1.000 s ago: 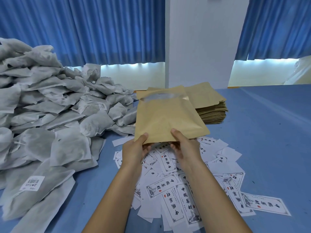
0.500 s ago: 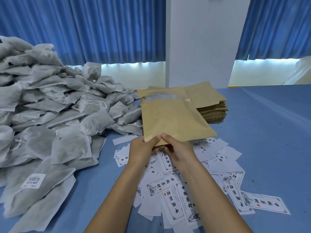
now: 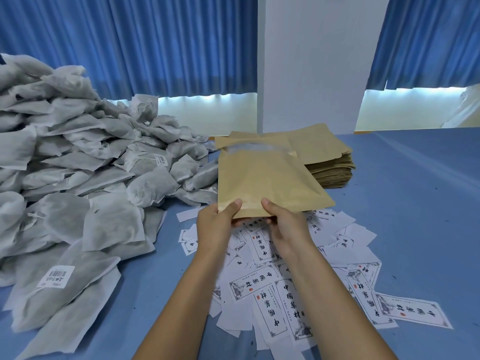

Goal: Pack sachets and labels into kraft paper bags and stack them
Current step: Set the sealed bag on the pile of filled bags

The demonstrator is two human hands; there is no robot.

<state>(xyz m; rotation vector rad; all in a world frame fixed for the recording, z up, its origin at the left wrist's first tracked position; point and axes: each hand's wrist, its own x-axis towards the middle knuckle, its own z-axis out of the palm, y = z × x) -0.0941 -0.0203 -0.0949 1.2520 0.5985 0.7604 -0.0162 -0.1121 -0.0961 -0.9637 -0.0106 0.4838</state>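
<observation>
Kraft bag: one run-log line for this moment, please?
left hand: holds kraft bag near edge | right hand: same | sachets, labels: on table

A tan kraft bag (image 3: 265,183) shows over white labels (image 3: 262,281) (black characters, red seals), grey-white sachets (image 3: 78,178), a blue surface (image 3: 415,203) and blue curtains (image 3: 155,42).

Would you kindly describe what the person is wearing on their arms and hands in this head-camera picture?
Nothing worn shows. The left hand and right hand are ungloved, with no rings showing, and both forearms are bare down to the picture's lower edge: no sleeves, watch or bracelet.
</observation>
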